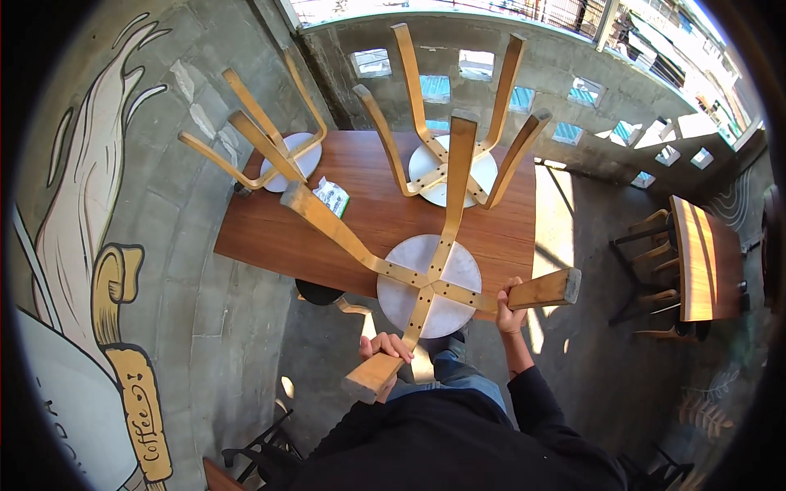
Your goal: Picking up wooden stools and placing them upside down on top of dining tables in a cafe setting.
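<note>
An upside-down wooden stool point(430, 282) with a round white seat hangs before me, partly over the table's near edge. Its bent legs point up toward me. My left hand point(386, 350) is wrapped round the nearest leg, and my right hand point(509, 308) grips the leg on the right. Whether the seat touches the tabletop point(278, 233) I cannot tell. Two similar stools rest seat-down on the brown table: one stool point(446, 176) at the far middle, another stool point(291, 159) at the far left.
Between the stools lies a white and green packet point(331, 197). A dark stool point(319, 292) stands under the table's near edge. Painted concrete wall point(180, 245) borders the left side; a pierced block wall point(540, 82) runs behind. Another table point(706, 254) with stools stands at right.
</note>
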A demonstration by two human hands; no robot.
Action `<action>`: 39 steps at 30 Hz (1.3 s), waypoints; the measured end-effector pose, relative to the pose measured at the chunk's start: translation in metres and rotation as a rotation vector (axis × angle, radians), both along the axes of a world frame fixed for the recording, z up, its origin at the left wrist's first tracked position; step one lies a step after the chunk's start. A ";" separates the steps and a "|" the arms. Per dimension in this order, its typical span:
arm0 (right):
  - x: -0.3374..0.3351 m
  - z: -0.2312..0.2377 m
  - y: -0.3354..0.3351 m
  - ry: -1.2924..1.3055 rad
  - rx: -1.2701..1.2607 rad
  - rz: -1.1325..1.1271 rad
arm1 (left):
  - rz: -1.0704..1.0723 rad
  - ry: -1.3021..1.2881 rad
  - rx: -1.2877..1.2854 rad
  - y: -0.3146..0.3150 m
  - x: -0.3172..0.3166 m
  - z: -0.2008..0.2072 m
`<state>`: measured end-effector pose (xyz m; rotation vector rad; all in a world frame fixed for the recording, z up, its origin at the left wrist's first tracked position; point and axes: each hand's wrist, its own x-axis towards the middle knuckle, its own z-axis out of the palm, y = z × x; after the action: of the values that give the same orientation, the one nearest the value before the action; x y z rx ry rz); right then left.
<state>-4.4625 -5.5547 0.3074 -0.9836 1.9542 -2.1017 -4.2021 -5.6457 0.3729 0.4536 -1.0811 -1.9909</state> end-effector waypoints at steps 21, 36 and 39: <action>-0.082 -0.006 -0.057 -0.068 0.004 0.079 | -0.063 -0.044 -0.053 -0.028 -0.071 0.004; 0.109 -0.043 0.017 -0.885 -0.119 -0.477 | 0.263 -0.194 0.066 -0.114 0.164 -0.026; 0.185 -0.051 -0.015 -0.891 0.015 -0.522 | 0.243 -0.313 0.171 -0.139 0.230 -0.052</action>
<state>-4.2771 -5.5699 0.2564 0.4995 1.7865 -2.1491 -3.9720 -5.7845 0.3207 0.9675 -0.9888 -1.8393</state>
